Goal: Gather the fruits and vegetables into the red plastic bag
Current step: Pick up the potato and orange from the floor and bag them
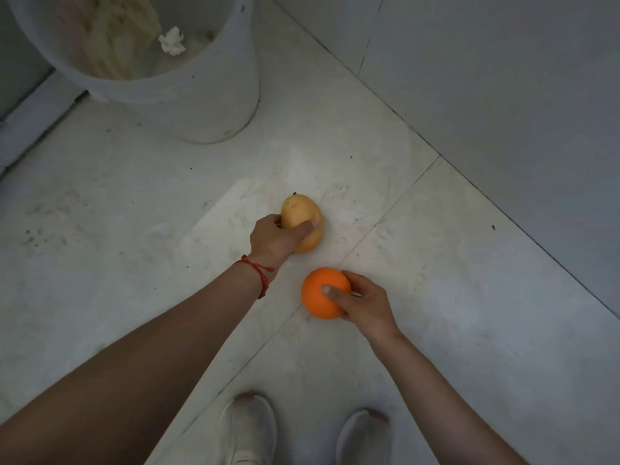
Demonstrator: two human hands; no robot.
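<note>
Two pieces of produce are in hand, yet neither has reached a bag: no red plastic bag shows anywhere in the view, so by my reading the gathering is at its pick-up stage and the bagging itself is all still to do.

At the far left stands a large pale plastic bin (188, 105) with crumpled paper inside, well apart from the hands. Next comes the left hand (273, 238), a red string bracelet (260, 271) at its wrist, its fingers and thumb curled around the near end of a tan, oval potato (300, 219) that appears to rest on the pale tiled floor (117, 213). Just to the right and nearer the person, the right hand (364, 302) grips a round bright orange fruit (323, 292), thumb across its front and fingers wrapped behind. Whether the orange touches the floor, I cannot tell. Two white shoes (248, 427) show at the bottom.
</note>
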